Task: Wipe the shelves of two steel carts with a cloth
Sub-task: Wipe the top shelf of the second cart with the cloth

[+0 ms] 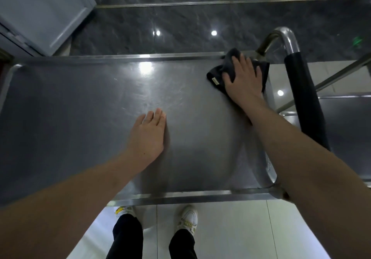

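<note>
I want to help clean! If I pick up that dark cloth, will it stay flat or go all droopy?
Probably droopy: the cloth already bunches in folds under the right hand. It likely slides easily, since the steel shelf looks smooth and shiny. Probably light too.

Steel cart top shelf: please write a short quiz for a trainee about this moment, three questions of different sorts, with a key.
1. True or false: the left hand holds the cloth.
2. Where on the top shelf is the dark cloth? A. the far right corner, near the handle; B. the near left corner; C. the middle.
3. Fill in: the right hand presses the cloth with a ____ palm.

Key: 1 false, it rests flat on bare steel; 2 A; 3 flat.
</note>
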